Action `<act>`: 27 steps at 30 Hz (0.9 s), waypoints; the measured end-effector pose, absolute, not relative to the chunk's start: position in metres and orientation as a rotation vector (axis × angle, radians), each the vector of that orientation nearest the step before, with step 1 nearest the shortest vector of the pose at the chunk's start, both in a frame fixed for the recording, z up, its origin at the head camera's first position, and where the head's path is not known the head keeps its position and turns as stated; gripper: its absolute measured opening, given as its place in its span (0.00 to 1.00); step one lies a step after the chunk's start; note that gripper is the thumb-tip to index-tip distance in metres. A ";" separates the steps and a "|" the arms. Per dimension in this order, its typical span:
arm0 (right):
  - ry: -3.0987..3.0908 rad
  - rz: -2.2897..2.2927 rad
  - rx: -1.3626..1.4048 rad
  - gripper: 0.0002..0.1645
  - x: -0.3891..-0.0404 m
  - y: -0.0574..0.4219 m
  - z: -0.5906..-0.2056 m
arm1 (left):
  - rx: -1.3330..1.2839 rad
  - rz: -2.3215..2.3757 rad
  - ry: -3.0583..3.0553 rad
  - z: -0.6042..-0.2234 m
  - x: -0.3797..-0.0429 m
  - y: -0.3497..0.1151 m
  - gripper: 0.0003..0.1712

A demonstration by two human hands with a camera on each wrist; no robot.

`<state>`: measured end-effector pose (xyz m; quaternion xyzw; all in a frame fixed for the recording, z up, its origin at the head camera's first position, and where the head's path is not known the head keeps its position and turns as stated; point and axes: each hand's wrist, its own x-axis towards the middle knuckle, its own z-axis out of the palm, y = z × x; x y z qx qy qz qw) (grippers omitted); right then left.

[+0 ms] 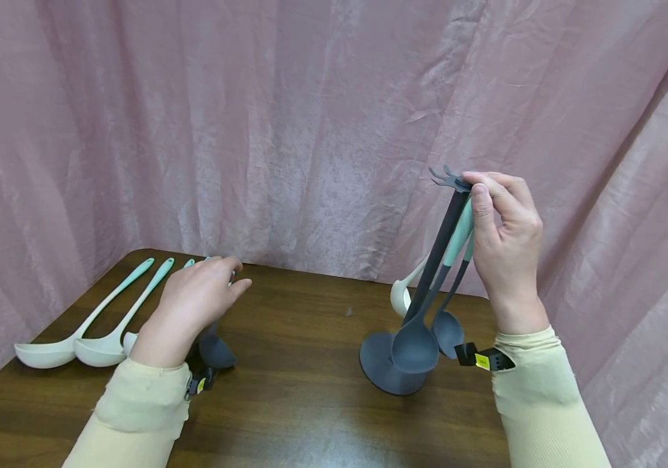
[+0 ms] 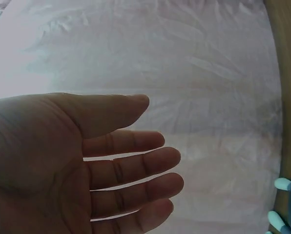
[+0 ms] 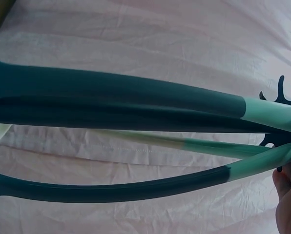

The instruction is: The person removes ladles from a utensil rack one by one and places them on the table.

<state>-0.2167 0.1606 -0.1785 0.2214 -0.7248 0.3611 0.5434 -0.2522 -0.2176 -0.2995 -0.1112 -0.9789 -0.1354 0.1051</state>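
Observation:
My right hand (image 1: 509, 227) pinches the top of a grey ladle (image 1: 448, 333) with a mint handle, at the hooks of a dark utensil stand (image 1: 389, 374). Another grey ladle (image 1: 416, 348) hangs in front of the stand's pole, and a white ladle (image 1: 400, 298) hangs behind it. In the right wrist view, fingertips meet the handle end of the lower ladle (image 3: 126, 192). Above the table at the left, my left hand (image 1: 199, 292) is held with loose, straight fingers, and its palm (image 2: 33, 156) holds nothing. Under it lies a grey ladle (image 1: 217, 351), partly hidden.
Two white ladles with mint handles, an outer one (image 1: 47, 354) and an inner one (image 1: 100, 351), lie at the table's left. More handles show behind the left hand. A pink curtain (image 1: 322, 130) hangs along the far edge of the wooden table (image 1: 287, 390).

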 end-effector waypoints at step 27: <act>-1.850 0.595 0.569 0.24 -0.231 0.168 -0.187 | -0.517 -0.579 -2.645 -0.302 -0.247 -0.134 0.20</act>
